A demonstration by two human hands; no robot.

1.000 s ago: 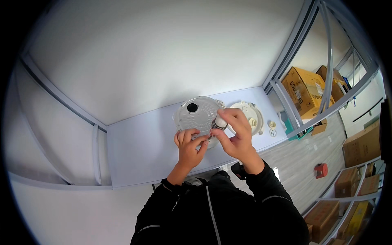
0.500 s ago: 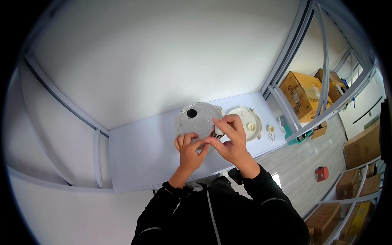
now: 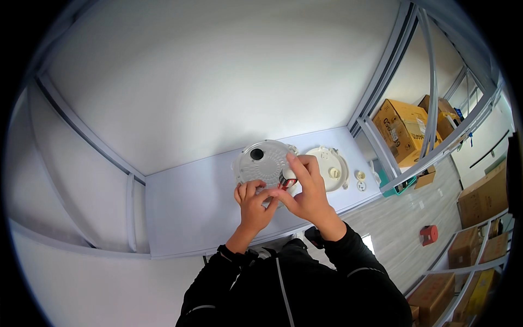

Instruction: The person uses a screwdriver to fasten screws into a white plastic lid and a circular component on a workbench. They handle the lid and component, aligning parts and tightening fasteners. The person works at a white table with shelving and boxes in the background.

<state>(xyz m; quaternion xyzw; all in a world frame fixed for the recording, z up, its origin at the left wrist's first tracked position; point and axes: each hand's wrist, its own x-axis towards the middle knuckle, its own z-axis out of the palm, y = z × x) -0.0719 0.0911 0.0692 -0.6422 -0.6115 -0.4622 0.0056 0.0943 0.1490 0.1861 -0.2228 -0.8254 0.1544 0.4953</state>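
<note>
My right hand (image 3: pixel 310 196) is closed, with thumb and forefinger around a small cylinder (image 3: pixel 288 175) that has a white end and a black, red and white side. My left hand (image 3: pixel 254 204) is close beside it, fingers bent, its fingertips meeting the right thumb at the cylinder's lower end. Whether the left fingertips hold something there is too small to tell. Beneath both hands lies a round, clear-grey ribbed plastic part (image 3: pixel 267 155) with a black disc (image 3: pixel 256 154) on it. The hands cover its near edge.
Right of the ribbed part lies a white round shell (image 3: pixel 343 163) with a small cream piece (image 3: pixel 333 173). Two small round pieces (image 3: pixel 360 175) sit near the right edge of the white table (image 3: pixel 185 201). Metal frame posts, cardboard boxes (image 3: pixel 406 131) and a red stool (image 3: pixel 429 235) stand beyond.
The cylinder has turned in my right fingers, so its red and black side shows more. Both hands stay close together in nearly the same place.
</note>
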